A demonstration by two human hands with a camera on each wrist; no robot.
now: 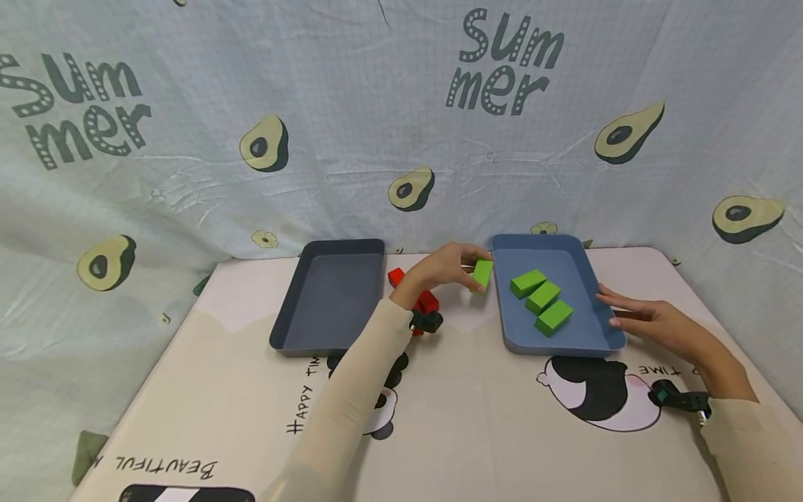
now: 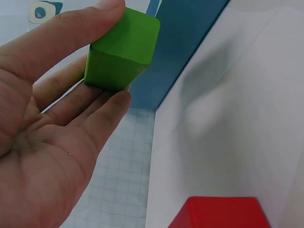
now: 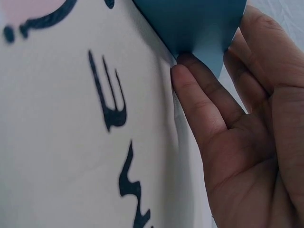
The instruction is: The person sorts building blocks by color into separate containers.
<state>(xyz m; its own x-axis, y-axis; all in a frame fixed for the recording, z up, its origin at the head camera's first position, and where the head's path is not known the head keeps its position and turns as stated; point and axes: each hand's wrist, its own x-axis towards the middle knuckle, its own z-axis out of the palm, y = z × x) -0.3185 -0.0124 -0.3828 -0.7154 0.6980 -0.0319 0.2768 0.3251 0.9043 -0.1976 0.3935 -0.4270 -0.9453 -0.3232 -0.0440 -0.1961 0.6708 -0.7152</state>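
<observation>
In the head view my left hand (image 1: 442, 268) pinches a green block (image 1: 482, 273) between thumb and fingers, just off the left side of the blue tray (image 1: 517, 324). The left wrist view shows the same green block (image 2: 121, 50) held at the fingertips, with the tray's wall beyond it. Three more green blocks (image 1: 543, 298) lie inside the tray. Over at the tray's right side, my right hand (image 1: 665, 328) touches the wall with extended fingers. Its fingertips (image 3: 183, 71) rest against the tray's outside in the right wrist view.
Several red blocks (image 1: 429, 301) lie on the table under the left forearm, partly hidden by it. A dark grey tray (image 1: 335, 300) stands to their left. Behind the table (image 1: 464, 418) hangs a printed cloth (image 1: 339, 139).
</observation>
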